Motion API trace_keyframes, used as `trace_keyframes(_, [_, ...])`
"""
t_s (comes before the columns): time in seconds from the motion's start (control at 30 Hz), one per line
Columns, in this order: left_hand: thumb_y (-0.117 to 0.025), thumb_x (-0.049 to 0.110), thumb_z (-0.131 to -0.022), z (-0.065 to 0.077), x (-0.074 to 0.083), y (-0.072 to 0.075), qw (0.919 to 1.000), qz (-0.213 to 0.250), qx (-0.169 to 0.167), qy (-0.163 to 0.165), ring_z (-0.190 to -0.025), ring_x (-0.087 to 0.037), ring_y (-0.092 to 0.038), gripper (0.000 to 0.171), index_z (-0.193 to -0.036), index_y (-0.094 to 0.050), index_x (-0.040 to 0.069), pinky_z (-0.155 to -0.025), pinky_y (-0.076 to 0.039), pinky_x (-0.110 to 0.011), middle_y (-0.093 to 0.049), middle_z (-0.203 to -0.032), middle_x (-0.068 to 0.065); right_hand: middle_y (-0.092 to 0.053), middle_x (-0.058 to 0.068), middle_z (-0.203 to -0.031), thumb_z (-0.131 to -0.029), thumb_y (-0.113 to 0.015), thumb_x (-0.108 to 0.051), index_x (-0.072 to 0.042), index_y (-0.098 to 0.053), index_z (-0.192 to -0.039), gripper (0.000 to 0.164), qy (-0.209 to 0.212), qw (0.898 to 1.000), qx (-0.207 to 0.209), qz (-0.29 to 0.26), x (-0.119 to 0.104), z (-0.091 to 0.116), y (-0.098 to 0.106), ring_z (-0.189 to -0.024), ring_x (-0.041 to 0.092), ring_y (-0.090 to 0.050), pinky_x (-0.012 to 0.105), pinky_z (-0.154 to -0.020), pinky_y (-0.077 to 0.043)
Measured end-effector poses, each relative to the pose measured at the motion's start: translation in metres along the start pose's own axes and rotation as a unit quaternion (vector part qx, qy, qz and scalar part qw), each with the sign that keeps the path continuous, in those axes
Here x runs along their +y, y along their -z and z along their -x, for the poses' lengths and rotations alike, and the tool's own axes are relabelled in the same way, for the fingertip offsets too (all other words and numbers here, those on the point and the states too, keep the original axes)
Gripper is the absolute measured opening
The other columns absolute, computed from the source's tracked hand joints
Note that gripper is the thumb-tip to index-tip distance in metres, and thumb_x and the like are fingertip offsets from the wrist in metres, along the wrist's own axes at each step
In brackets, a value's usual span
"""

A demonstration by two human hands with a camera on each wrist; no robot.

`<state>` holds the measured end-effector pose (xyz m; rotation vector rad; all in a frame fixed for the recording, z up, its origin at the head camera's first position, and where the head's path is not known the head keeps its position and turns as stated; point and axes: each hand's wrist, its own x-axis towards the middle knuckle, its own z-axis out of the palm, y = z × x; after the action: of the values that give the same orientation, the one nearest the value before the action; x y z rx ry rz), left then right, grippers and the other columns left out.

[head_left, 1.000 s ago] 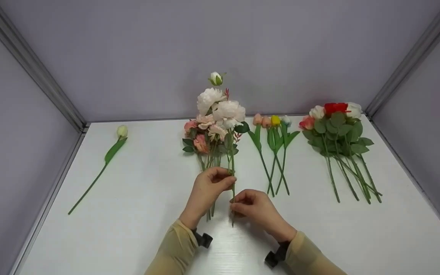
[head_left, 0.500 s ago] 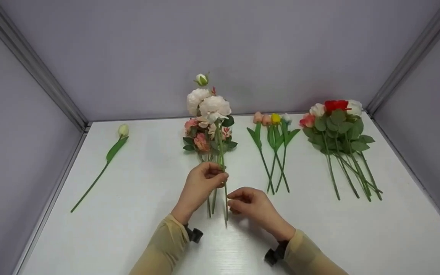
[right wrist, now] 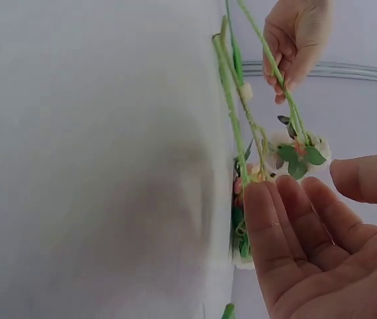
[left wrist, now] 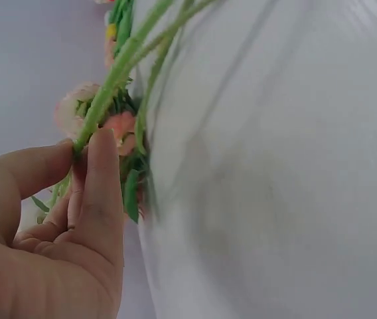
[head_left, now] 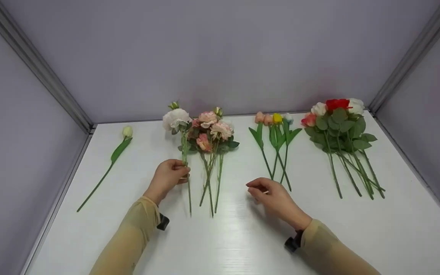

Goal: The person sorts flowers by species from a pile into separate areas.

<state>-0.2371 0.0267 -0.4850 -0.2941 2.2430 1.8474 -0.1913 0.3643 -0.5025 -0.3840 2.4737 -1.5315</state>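
My left hand (head_left: pixel 168 177) pinches the green stem of a white peony (head_left: pixel 176 118) between thumb and fingers; in the left wrist view that stem (left wrist: pixel 112 83) runs up from the fingertips. Its bloom is at the far end, with a small bud above it. Just right of it, several pink peonies (head_left: pixel 207 119) lie on the table with crossed stems. My right hand (head_left: pixel 275 196) hovers over the table with loosely curled fingers. Nothing is between its thumb and fingertips (right wrist: pixel 258 199) in the right wrist view.
A single white tulip (head_left: pixel 127 132) lies at the left of the white table (head_left: pixel 227 244). Several tulips (head_left: pixel 277 118) in pink, yellow and pale blue lie right of the peonies. Farther right is a pile of roses (head_left: pixel 337 104). Walls enclose the back and sides.
My left hand has moved left with the white peony, and its bloom has come down lower. My right hand has let go of the stem and drawn away to the right.
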Motion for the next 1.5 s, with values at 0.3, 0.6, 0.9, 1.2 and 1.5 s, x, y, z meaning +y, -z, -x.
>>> trace_keyframes(0.3, [-0.069, 0.012, -0.099, -0.008, -0.016, -0.007, 0.9963, -0.081, -0.016, 0.027, -0.089, -0.023, -0.070, 0.032, -0.125, -0.062, -0.004, -0.077, -0.061, -0.034, -0.066, -0.111, -0.017, -0.068, 0.001, -0.118, -0.099, -0.071, -0.022, -0.010, -0.071, -0.123, 0.027, 0.086, 0.973, 0.007, 0.216, 0.004, 0.002, 0.007, -0.113, 0.021, -0.063, 0.042, -0.095, -0.054])
trace_keyframes(0.6, [-0.069, 0.032, -0.100, -0.007, -0.015, -0.008, 0.9709, -0.238, -0.028, -0.008, -0.070, -0.019, -0.059, 0.029, -0.112, -0.066, 0.007, -0.061, -0.047, -0.032, -0.067, -0.085, -0.008, -0.062, 0.005, -0.135, -0.100, -0.069, -0.030, -0.012, -0.064, -0.137, 0.041, 0.196, 0.919, -0.035, 0.340, -0.014, -0.002, 0.008, -0.130, 0.025, -0.053, 0.044, -0.109, -0.045])
trace_keyframes(0.9, [-0.067, 0.047, -0.098, -0.005, -0.016, -0.005, 0.9702, -0.241, -0.023, 0.001, -0.072, -0.021, -0.059, 0.041, -0.112, -0.065, 0.009, -0.065, -0.047, -0.034, -0.066, -0.090, -0.008, -0.055, 0.010, -0.146, -0.100, -0.069, -0.033, -0.012, -0.058, -0.144, 0.050, 0.194, 0.907, -0.054, 0.369, -0.013, -0.005, 0.002, -0.142, 0.033, -0.042, 0.047, -0.117, -0.035])
trace_keyframes(1.2, [-0.055, 0.055, -0.103, -0.007, -0.020, 0.008, 0.9654, -0.260, 0.008, -0.014, -0.068, -0.022, -0.058, 0.049, -0.106, -0.068, 0.008, -0.065, -0.046, -0.037, -0.064, -0.079, -0.008, -0.052, 0.013, -0.148, -0.099, -0.071, -0.033, -0.010, -0.055, -0.145, 0.054, 0.177, 0.906, -0.057, 0.380, -0.011, -0.010, 0.004, -0.143, 0.038, -0.039, 0.050, -0.118, -0.033])
trace_keyframes(1.5, [-0.058, 0.022, -0.104, -0.007, -0.027, 0.062, 0.9148, -0.372, 0.109, -0.113, -0.098, -0.032, -0.066, 0.027, -0.111, -0.074, 0.002, -0.085, -0.053, -0.049, -0.071, -0.107, -0.014, -0.046, 0.013, -0.155, -0.101, -0.066, -0.038, -0.012, -0.048, -0.152, 0.060, 0.186, 0.902, -0.070, 0.385, -0.042, -0.035, -0.012, -0.147, 0.036, -0.035, 0.047, -0.121, -0.029])
